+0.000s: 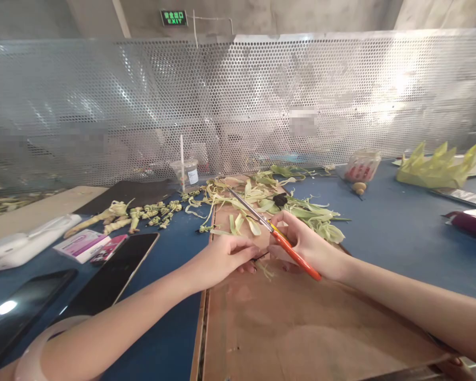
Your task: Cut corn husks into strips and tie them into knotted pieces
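"Two bare hands near the middle of the scene. Holding what?"

"In the right hand point(307, 243), a pair of long metal scissors with orange-and-yellow handles point(291, 251), handles caught among curled fingers, blades slanting far and left."

"And the left hand point(222, 259)?"

"Curled just beside the right, thumb bent toward the fingertips, close to a thin dark strand point(261, 256) between both hands. Hard to tell whether pinched or merely touched."

"Underneath?"

"A flat tan-brown board point(321, 328) on a deep blue tabletop point(384, 222). Just below the fingertips, some fine pale wisps point(267, 272)."

"Beyond the scissors?"

"A loose spread of pale green petals and leaves point(254, 227) over the board's far end, spilling right onto the blue, with a small crumpled black clump point(280, 199) among them."

"Off to the left?"

"Knobbly pale green bud clusters point(154, 213), a small pink-and-white box point(81, 244), two flat black phones point(127, 264) at the near side."

"Far side?"

"A clear plastic cup with a white straw point(177, 172), before a perforated silver metal screen point(241, 90). Far right, a spiky yellow-green crown shape point(440, 172)."
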Demonstrator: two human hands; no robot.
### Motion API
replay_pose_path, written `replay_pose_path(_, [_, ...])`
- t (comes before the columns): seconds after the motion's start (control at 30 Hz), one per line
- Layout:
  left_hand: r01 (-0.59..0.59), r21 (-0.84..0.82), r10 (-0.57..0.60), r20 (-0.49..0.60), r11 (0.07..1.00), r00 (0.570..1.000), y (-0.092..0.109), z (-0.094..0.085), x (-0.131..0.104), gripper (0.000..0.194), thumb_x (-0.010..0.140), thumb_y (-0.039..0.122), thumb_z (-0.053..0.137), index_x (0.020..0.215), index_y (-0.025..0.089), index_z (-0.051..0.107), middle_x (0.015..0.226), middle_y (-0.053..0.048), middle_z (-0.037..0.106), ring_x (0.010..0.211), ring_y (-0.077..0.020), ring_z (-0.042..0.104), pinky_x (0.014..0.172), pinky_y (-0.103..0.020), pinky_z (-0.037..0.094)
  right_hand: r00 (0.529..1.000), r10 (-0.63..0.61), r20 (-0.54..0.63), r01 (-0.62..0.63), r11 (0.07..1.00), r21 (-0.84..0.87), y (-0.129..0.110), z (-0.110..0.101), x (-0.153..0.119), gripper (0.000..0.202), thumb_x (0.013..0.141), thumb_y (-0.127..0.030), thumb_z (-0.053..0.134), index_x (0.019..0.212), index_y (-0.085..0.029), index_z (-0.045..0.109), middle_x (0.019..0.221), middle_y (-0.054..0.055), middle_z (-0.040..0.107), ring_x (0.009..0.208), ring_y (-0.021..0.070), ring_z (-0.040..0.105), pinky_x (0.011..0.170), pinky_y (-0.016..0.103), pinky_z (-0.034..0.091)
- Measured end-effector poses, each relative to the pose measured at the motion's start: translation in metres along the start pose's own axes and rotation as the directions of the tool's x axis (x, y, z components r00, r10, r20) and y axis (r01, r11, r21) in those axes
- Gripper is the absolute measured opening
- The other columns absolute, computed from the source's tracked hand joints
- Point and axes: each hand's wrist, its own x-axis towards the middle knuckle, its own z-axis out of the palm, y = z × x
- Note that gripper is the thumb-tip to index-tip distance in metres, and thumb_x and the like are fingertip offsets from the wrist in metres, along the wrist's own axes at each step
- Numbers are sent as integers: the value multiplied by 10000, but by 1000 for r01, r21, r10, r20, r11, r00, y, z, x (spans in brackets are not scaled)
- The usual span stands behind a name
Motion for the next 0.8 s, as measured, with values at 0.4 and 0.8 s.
replay_pose_path(0.4, [-59, 34, 57, 73, 998, 996, 3, 0, -2, 273, 775, 398, 549, 915, 189, 654, 777, -25, 647, 673, -133, 570, 678, -271, 421, 999, 51, 18, -49, 993, -107, -5, 3, -4, 363, 698, -236, 627, 950, -218, 368, 527, -97, 435, 424, 65, 399, 397, 179, 295])
replay_pose_path(0.8, [-109, 47, 104, 93, 993, 990, 6, -2, -4, 231, 813, 359, 503, 811, 168, 633, 810, -31, 649, 682, -125, 555, 677, -263, 412, 994, -111, 18, 112, 993, -25, -11, 1, -5, 432, 676, -321, 709, 902, -220, 355, 883, 36, 588, 658, 120, 562, 555, 244, 464])
